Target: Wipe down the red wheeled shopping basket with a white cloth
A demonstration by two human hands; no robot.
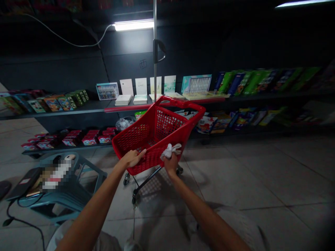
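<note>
A red plastic shopping trolley (154, 134) on small wheels stands on the tiled floor in front of me, tilted a little. My left hand (132, 158) grips its near rim with fingers curled over the edge. My right hand (170, 162) holds a crumpled white cloth (170, 150) pressed against the same rim, further right. A tall metal pole with a black handle (158, 50) rises behind the basket.
Dark two-level shelves (86, 107) run along the back wall with boxed toys, books and paint sets. A grey-blue plastic stool (62, 188) with items on top stands at the left, a black cable trailing on the floor by it. Open tiled floor lies to the right.
</note>
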